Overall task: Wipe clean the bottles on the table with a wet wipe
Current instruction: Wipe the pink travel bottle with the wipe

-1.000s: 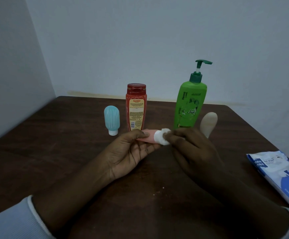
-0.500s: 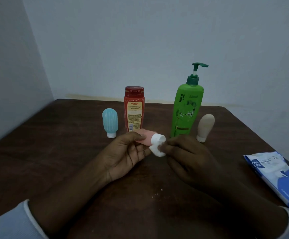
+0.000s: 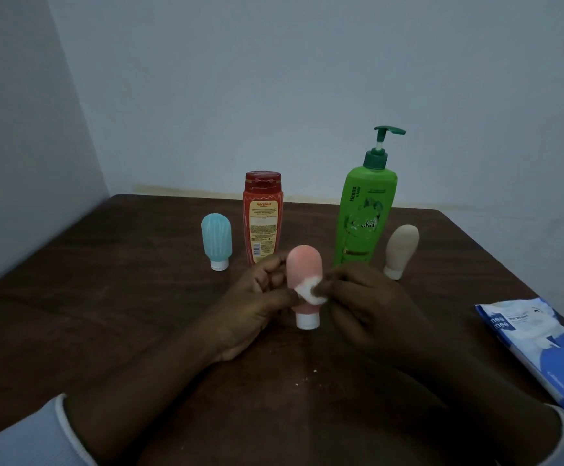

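A dark brown wooden bench [image 3: 106, 314] fills the lower frame, set into a corner of pale blue-grey walls [image 3: 274, 79]; its near edge is cut off at the bottom. At the right edge lies a blue and white plastic pack of wet wipes [image 3: 542, 351], partly out of frame, its print too small to read.

Along the back stand a tall green pump bottle with a dark green dispenser [image 3: 364, 213] and a red flat-sided shampoo bottle with a yellow label [image 3: 262, 216]; the hands cover both their bases. A small pale blue squeeze tube [image 3: 216, 238] stands on its white cap at the left, and a small beige squeeze tube [image 3: 401, 248] leans on its cap at the right.

At centre, a small pink squeeze tube [image 3: 304, 264] stands upright on its white cap, touching the bench. The left hand [image 3: 257, 307] has its grip closed around the tube's left side. The right hand [image 3: 368, 304] pinches a small wad of white wet wipe [image 3: 311, 292] against the tube's lower right side. The wipe hides part of the tube.

White cuffs [image 3: 62, 432] show at both wrists. Tiny white specks [image 3: 314, 370] dot the bench.
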Tool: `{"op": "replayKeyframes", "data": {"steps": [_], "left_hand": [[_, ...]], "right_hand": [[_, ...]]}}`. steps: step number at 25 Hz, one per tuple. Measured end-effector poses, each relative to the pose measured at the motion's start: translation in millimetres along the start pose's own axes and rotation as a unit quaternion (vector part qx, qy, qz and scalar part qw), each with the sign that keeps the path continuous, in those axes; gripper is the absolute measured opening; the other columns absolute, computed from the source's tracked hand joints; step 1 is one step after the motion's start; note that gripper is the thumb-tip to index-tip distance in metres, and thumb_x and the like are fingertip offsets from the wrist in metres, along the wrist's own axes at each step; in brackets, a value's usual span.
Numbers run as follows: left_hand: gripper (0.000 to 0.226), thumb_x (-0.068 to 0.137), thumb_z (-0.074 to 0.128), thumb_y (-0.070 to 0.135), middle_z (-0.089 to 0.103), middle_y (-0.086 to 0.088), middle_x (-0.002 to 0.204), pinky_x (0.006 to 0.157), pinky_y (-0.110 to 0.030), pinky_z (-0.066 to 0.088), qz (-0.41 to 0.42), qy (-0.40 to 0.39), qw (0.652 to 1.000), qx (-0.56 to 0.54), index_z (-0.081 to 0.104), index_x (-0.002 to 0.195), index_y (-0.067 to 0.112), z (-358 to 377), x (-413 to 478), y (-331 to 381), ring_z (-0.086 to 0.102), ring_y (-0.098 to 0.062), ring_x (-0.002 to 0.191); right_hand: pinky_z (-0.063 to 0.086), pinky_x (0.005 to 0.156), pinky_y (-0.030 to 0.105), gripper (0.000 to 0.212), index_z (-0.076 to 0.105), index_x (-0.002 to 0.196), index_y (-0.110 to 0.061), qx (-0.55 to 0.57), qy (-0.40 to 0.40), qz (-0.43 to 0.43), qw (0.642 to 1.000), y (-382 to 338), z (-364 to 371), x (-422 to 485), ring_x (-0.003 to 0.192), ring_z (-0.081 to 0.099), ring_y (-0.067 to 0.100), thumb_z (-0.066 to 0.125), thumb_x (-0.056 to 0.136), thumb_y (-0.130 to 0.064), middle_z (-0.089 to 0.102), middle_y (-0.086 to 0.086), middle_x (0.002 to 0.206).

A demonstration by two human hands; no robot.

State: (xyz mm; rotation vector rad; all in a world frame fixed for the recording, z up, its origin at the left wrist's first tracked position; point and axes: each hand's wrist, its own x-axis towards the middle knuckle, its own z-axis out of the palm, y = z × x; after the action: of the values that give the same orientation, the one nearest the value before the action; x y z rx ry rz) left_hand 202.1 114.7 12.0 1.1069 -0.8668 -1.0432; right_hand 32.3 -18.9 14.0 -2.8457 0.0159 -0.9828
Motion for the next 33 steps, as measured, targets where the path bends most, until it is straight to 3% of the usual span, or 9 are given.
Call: {"op": "replayKeyframes", "data": {"steps": [3, 6, 9, 13, 16, 20, 23, 27, 33], "left_hand": [[0.056, 0.091, 0.064, -0.007, 0.074, 0.010, 0.126, 0.100, -0.029, 0.057, 0.036, 0.070, 0.993, 0.084, 0.057, 0.128, 0.035, -1.8, 3.0, -2.9, 0.067, -0.006, 0.120], [0.055, 0.096, 0.061, -0.007, 0.066, 0.014, 0.131, 0.095, -0.018, 0.056, 0.086, 0.112, 0.975, 0.169, 0.052, 0.130, 0.036, 7.9, 22.2, -6.2, 0.063, 0.000, 0.122], [0.052, 0.097, 0.059, -0.006, 0.061, 0.007, 0.141, 0.094, -0.022, 0.052, 0.092, 0.150, 0.960, 0.217, 0.046, 0.131, 0.030, 14.1, 55.8, -17.0, 0.057, -0.008, 0.130], [0.043, 0.100, 0.057, 0.002, 0.057, -0.001, 0.146, 0.110, -0.042, 0.049, 0.061, 0.174, 0.942, 0.279, 0.046, 0.134, 0.027, 7.3, 81.1, -39.6, 0.054, -0.020, 0.136], [0.053, 0.096, 0.068, 0.009, 0.057, 0.001, 0.145, 0.105, -0.034, 0.051, 0.046, 0.185, 0.935, 0.298, 0.046, 0.142, 0.024, 7.0, 74.6, -42.4, 0.055, -0.017, 0.132], [0.064, 0.079, 0.087, 0.024, 0.063, 0.005, 0.126, 0.091, -0.033, 0.057, 0.046, 0.232, 0.905, 0.354, 0.050, 0.132, 0.022, 13.2, 71.9, -47.7, 0.063, -0.016, 0.113], [0.058, 0.077, 0.089, 0.020, 0.067, -0.003, 0.125, 0.088, -0.033, 0.054, 0.048, 0.271, 0.876, 0.396, 0.054, 0.124, 0.016, 17.0, 83.0, -50.0, 0.064, -0.021, 0.116], [0.053, 0.077, 0.088, 0.017, 0.070, -0.007, 0.124, 0.086, -0.034, 0.053, 0.045, 0.306, 0.857, 0.412, 0.058, 0.122, 0.013, 19.8, 94.7, -49.9, 0.066, -0.025, 0.115], [0.046, 0.079, 0.088, 0.020, 0.072, -0.008, 0.120, 0.083, -0.032, 0.053, 0.037, 0.332, 0.843, 0.423, 0.063, 0.117, 0.012, 19.7, 101.5, -53.0, 0.068, -0.025, 0.111]], "right_hand": [[0.050, 0.072, 0.025, 0.017, 0.069, 0.096, -0.018, 0.050, -0.106, 0.009, 0.993, 1.0, -11.2, -2.0, 0.086, 0.057, 0.005, 0.055, 0.087, -0.019, 0.061, -0.007, 0.095], [0.049, 0.066, 0.031, 0.012, 0.064, 0.086, -0.017, 0.065, -0.131, 0.026, 0.989, 8.2, -14.7, -1.0, 0.078, 0.057, 0.007, 0.053, 0.085, -0.020, 0.059, -0.007, 0.086], [0.048, 0.066, 0.024, 0.008, 0.064, 0.086, -0.020, 0.067, -0.127, 0.037, 0.989, 14.2, -15.0, -2.1, 0.076, 0.058, 0.003, 0.058, 0.083, -0.016, 0.061, -0.011, 0.085], [0.048, 0.063, 0.034, 0.004, 0.059, 0.079, -0.018, 0.072, -0.136, 0.058, 0.986, 17.8, -13.1, -5.1, 0.072, 0.056, 0.005, 0.056, 0.082, -0.018, 0.057, -0.011, 0.080], [0.050, 0.066, 0.030, 0.006, 0.062, 0.083, -0.021, 0.088, -0.142, 0.061, 0.984, 21.3, -13.7, -4.3, 0.076, 0.060, 0.004, 0.057, 0.082, -0.018, 0.061, -0.013, 0.084], [0.046, 0.068, 0.017, 0.014, 0.066, 0.085, -0.025, 0.120, -0.149, 0.072, 0.979, 17.8, -15.2, -4.5, 0.082, 0.062, 0.001, 0.059, 0.082, -0.014, 0.064, -0.016, 0.087], [0.050, 0.070, 0.022, 0.017, 0.070, 0.088, -0.022, 0.130, -0.139, 0.073, 0.979, 15.3, -15.9, -4.6, 0.084, 0.064, 0.002, 0.059, 0.080, -0.011, 0.067, -0.012, 0.090], [0.044, 0.070, 0.011, 0.020, 0.073, 0.088, -0.019, 0.143, -0.127, 0.078, 0.978, 15.3, -16.4, -5.6, 0.083, 0.064, 0.000, 0.061, 0.080, -0.004, 0.069, -0.012, 0.089], [0.051, 0.069, 0.022, 0.020, 0.072, 0.088, -0.018, 0.152, -0.122, 0.078, 0.978, 20.0, -11.7, -6.7, 0.082, 0.065, 0.005, 0.059, 0.081, -0.005, 0.069, -0.010, 0.087]]}}
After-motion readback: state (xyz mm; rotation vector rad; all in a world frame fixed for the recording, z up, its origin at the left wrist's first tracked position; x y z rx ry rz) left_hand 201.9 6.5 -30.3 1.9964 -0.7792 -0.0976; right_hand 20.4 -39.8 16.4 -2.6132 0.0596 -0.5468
